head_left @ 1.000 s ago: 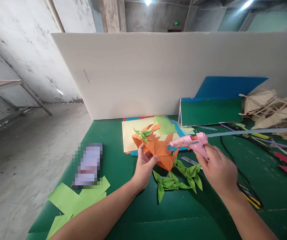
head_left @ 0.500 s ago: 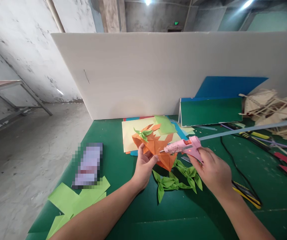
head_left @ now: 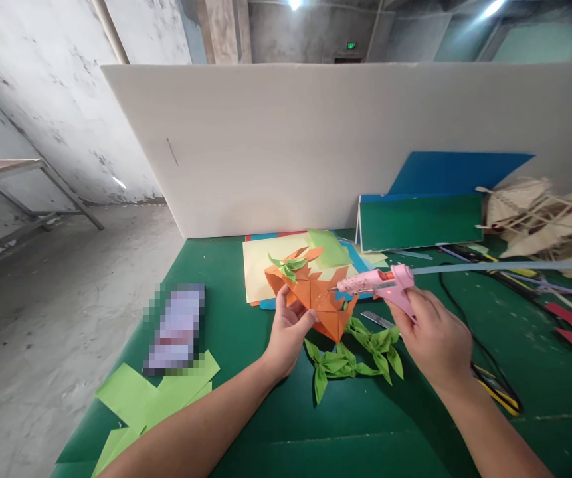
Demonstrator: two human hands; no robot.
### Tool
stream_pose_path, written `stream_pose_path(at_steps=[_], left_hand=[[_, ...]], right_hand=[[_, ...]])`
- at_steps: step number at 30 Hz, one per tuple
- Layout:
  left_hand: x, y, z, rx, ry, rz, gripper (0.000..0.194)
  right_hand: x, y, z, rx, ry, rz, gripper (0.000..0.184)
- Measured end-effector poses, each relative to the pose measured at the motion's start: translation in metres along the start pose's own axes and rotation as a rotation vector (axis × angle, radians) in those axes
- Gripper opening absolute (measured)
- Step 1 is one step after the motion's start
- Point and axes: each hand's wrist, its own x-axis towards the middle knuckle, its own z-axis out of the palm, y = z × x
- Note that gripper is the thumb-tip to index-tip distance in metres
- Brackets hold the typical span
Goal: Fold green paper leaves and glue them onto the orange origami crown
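My left hand point(head_left: 289, 335) grips an orange folded-paper piece point(head_left: 315, 295) by its lower left side, thumb on the near face. A green paper leaf cluster point(head_left: 288, 267) sits on the piece's upper left part. My right hand point(head_left: 438, 338) is closed around the handle of a pink glue gun point(head_left: 378, 284), with a long glue stick trailing out to the right. The gun's nozzle points left, close to the orange paper; whether it touches I cannot tell. Just below the piece, several green folded-paper leaves point(head_left: 335, 365) lie on the table.
Coloured paper sheets point(head_left: 260, 262) lie behind my hands. On the left are a blurred-out phone point(head_left: 179, 325) and green paper pieces point(head_left: 166, 398). A cutter blade point(head_left: 376, 319), a black cord point(head_left: 458, 312) and a wooden model point(head_left: 549, 219) are rightward. A white board point(head_left: 266, 146) stands behind.
My right hand has drawn the glue gun right and slightly up, shifting its nozzle across the orange paper. The glue stick has swung lower. My left hand has barely moved.
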Motion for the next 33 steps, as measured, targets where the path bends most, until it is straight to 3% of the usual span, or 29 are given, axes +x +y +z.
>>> stream_pose_path(at_steps=[6, 14, 19, 25, 33], left_hand=[[0.0007, -0.0007, -0.0008, -0.004, 0.012, 0.001, 0.070], [0.0021, -0.0032, 0.0021, -0.026, 0.014, 0.012, 0.071], [0.0017, -0.0024, 0.0029, -0.038, 0.008, 0.016, 0.070], [0.0008, -0.0007, 0.0014, -0.034, 0.004, 0.001, 0.069], [0.0005, -0.0008, -0.0010, -0.006, -0.006, 0.011, 0.068]], right_hand=[[-0.0007, -0.0010, 0.0000, 0.001, 0.020, 0.019, 0.022], [0.0010, -0.0075, -0.0003, 0.048, 0.003, -0.083, 0.021], [-0.0001, -0.0058, 0.0008, 0.053, -0.011, -0.081, 0.015], [-0.0005, -0.0029, 0.0002, 0.012, -0.016, -0.033, 0.021], [0.0034, -0.0010, -0.0041, -0.059, 0.064, -0.017, 0.015]])
